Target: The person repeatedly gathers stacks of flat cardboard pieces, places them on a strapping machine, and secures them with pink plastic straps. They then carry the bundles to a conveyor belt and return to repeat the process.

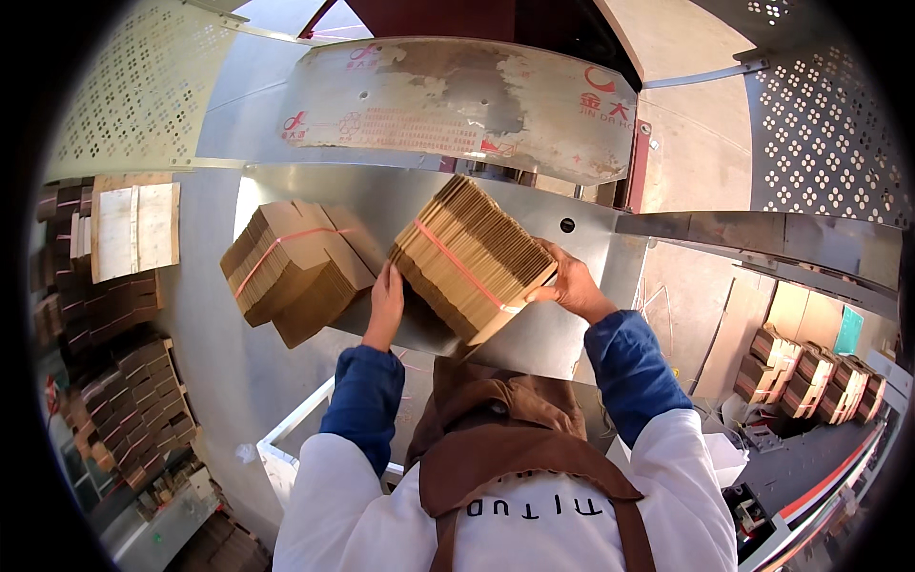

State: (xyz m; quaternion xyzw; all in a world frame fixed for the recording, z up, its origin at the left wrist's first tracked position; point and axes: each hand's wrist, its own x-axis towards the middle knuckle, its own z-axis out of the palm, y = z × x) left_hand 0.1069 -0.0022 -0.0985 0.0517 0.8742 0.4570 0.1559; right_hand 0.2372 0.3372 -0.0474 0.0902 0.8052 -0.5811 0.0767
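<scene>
Head view, and it's a two-handed hold: the left hand [385, 303] is on the left side of the cardboard bundle [472, 262], the right hand [578, 288] on its right corner, thumb on the near edge, the pair of them clamped on that load! It sits tilted over the metal bench [541, 336], a pink strap [458, 262] running slantwise across the packed edges; whether its lower corner touches down, can't tell from here. Just to the left, a second bundle [297, 259], strapped as well, lies on the bench. Beyond them both, a printed panel [410, 107]. Way out right, more strapped stacks [805, 377]; far left, piled cardboard [129, 410].
</scene>
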